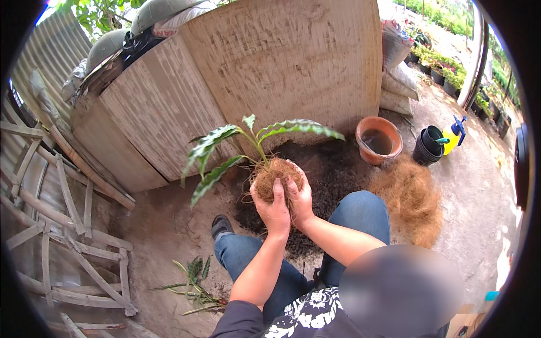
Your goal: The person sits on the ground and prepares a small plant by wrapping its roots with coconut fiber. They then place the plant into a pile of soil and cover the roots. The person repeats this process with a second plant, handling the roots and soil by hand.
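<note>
Both of my hands cup a round ball of brown coconut fiber [270, 175] above the ground. My left hand [272, 211] presses on its left and near side, and my right hand [301, 198] wraps its right side. From the top of the ball grows a leafy plant [258, 145] with long, wavy dark green leaves that lean left and right. Its roots are hidden inside the fiber. Loose strands stick out around the ball. Below my hands lies a spread of dark soil [325, 177].
Right of the soil lie a heap of loose coconut fiber [408, 198], an orange bucket of murky water [393, 141], stacked black pots [422, 152] and a yellow spray bottle [453, 137]. Cut leaves [196, 283] lie at lower left. Wooden panels [279, 76] stand ahead; a wooden frame [63, 236] stands left.
</note>
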Available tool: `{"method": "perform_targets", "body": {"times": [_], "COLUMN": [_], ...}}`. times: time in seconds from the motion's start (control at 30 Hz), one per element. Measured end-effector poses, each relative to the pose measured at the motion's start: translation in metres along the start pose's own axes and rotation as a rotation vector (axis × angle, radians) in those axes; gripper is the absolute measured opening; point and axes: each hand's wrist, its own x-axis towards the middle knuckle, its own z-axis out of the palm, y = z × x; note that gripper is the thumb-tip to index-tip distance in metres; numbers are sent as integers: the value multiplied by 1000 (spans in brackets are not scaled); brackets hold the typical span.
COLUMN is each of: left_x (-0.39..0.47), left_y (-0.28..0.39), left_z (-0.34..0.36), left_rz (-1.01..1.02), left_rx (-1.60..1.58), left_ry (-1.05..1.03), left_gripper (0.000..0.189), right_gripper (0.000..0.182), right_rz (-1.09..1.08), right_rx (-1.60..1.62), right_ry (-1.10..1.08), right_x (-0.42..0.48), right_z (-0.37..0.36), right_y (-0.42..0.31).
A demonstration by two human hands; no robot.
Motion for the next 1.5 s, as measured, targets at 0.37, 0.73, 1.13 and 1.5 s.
{"method": "perform_targets", "body": {"times": [0.37,0.73,1.13,1.5], "left_x": [17,68,13,-10], "left_y": [15,117,-30,-22], "left_z": [17,-51,-52,44], "left_rz": [-133,22,-96,-51], "left_rx": [652,-60,1104,-311], "left_ry": [-310,-627,-773,-468], "left_gripper": [68,64,87,122], "right_gripper": [33,45,42,52], "right_rz": [267,552,493,526], "right_rx": [618,820,940,876], "right_ry": [-15,46,112,38], "right_x": [30,44,54,50], "right_z": [-20,-26,-35,-31], "right_y": [-19,-62,-65,-71]}}
